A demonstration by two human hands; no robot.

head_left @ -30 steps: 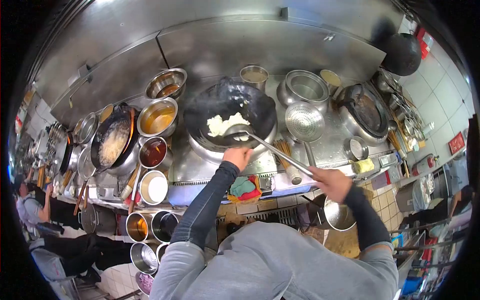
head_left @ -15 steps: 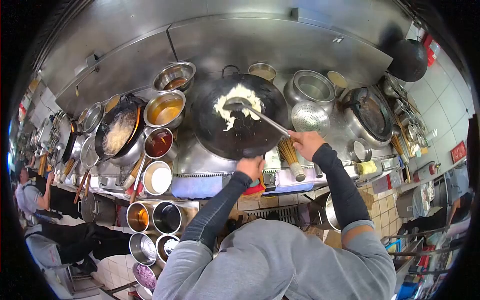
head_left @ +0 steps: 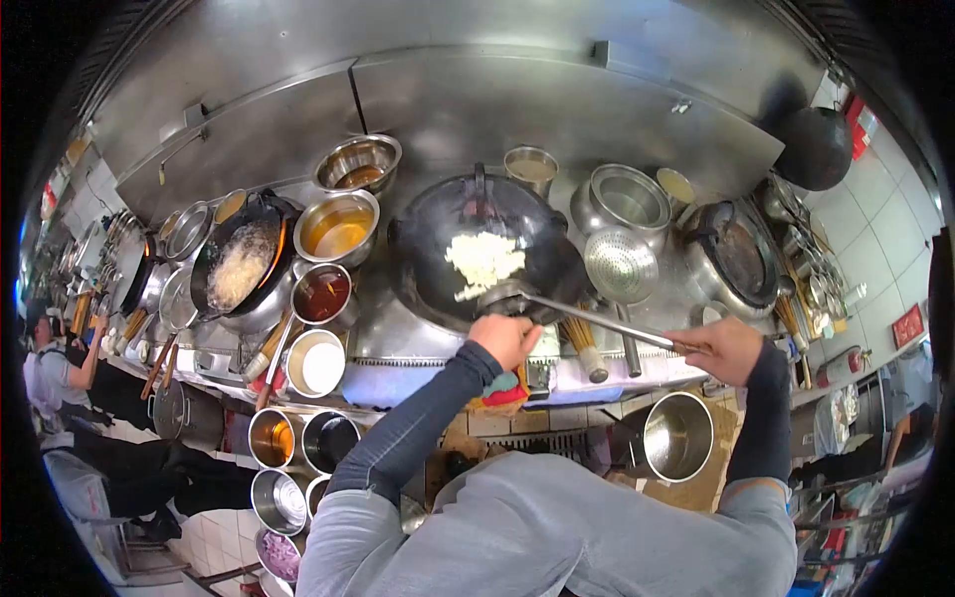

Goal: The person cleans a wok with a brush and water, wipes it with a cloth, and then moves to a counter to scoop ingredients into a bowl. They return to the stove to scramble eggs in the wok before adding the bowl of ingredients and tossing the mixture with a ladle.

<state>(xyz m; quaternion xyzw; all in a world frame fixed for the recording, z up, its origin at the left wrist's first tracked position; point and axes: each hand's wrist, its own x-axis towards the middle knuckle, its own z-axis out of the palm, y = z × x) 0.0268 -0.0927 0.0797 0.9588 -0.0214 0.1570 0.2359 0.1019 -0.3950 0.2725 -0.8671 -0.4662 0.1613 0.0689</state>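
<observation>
In the middle of the stove is a large black wok (head_left: 428,264), tilted, with a heap of pale, whitish food pieces (head_left: 484,261) inside. My left hand (head_left: 505,338) is closed at the wok's near rim; the part under the fingers is hidden. A long-handled metal ladle (head_left: 597,319) is gripped near the end of its handle by my right hand (head_left: 724,350). The ladle's bowl sits at the near side of the wok, close to my left hand and below the food.
A bowl of yellow liquid (head_left: 336,229) and a pot of red sauce (head_left: 321,295) stand left of the wok. On its right are a perforated strainer (head_left: 621,265) and a bamboo brush (head_left: 582,343). Another wok (head_left: 239,269) holds bubbling food. People stand at far left.
The wok has tilted and its far handle has come nearer. The food is gathered into a tighter heap. My right hand has drawn the ladle back and right, off the food.
</observation>
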